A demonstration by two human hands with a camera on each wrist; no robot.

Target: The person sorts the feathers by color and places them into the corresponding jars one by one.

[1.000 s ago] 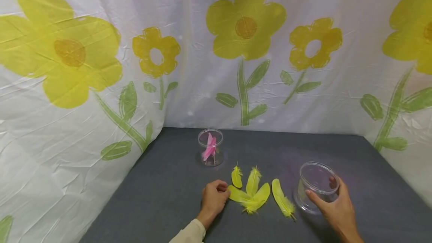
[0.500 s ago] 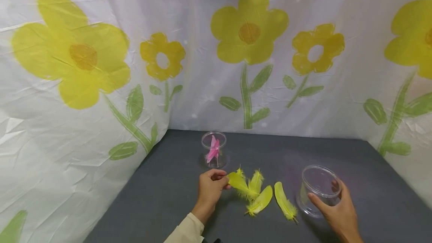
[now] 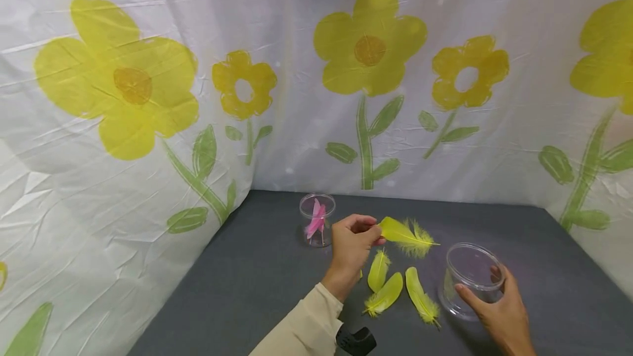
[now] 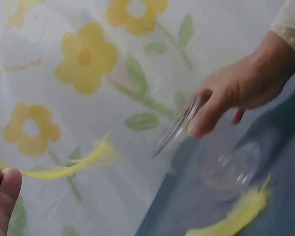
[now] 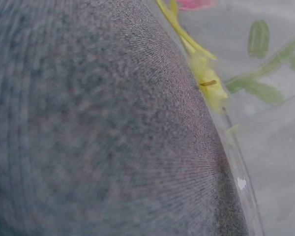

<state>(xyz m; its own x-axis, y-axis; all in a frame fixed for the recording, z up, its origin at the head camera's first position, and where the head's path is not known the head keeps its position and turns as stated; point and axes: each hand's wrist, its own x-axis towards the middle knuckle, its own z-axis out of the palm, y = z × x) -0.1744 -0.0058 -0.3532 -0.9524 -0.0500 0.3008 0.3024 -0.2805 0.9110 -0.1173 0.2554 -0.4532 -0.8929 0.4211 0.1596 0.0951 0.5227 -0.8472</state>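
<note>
Between thumb and fingers, my left hand (image 3: 353,249) pinches a yellow feather (image 3: 406,235) by its broad end, lifted above the table with the quill pointing right. In the left wrist view the feather (image 4: 64,172) reaches sideways from the fingertips. My right hand (image 3: 501,304) grips a clear round plastic jar (image 3: 467,290) around its right side; the jar stands upright on the table, its mouth uncovered. On the table between the hands lie more yellow feathers, among them one (image 3: 421,296) beside the jar and another (image 3: 384,294) to its left. One is mostly hidden behind the left wrist.
At the back left stands a second clear jar (image 3: 317,221) with pink feathers (image 3: 316,218) inside. The dark grey table (image 3: 227,290) is enclosed by a white cloth (image 3: 277,169) printed with yellow flowers. A black strap piece (image 3: 356,340) sits at the left wrist.
My left hand has picked up a yellow feather from the group and carried it up and right, toward the jar. The right hand stays on the jar; the head view has shifted slightly.
</note>
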